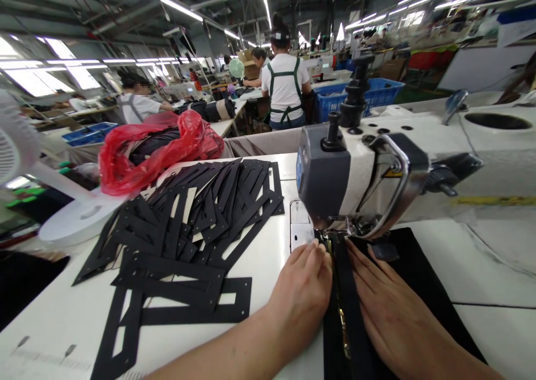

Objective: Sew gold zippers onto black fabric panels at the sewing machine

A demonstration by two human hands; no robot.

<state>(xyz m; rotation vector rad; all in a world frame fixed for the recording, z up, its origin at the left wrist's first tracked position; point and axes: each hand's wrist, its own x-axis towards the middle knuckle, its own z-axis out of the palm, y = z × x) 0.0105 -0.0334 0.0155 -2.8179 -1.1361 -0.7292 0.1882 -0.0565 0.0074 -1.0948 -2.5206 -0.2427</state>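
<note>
A white and grey sewing machine (322,173) stands over black fabric (412,268) with a black zipper (342,321) running up to the presser foot. Gold teeth and a gold pull show on the zipper. My left hand (304,285) has its fingers bunched together at the zipper's left edge, close to the needle area, pinching it. On the other side my right hand (389,313) lies flat on the fabric, fingers stretched toward the presser foot. The needle and stitch line are hidden behind the machine head and my fingers.
Left of the machine lies a pile of black slotted frame-shaped pieces (184,268) on the white table (268,341). Behind it sits a red plastic bag (163,151) with dark material. A white fan (75,218) stands at left. People work beyond, near a blue crate (383,92).
</note>
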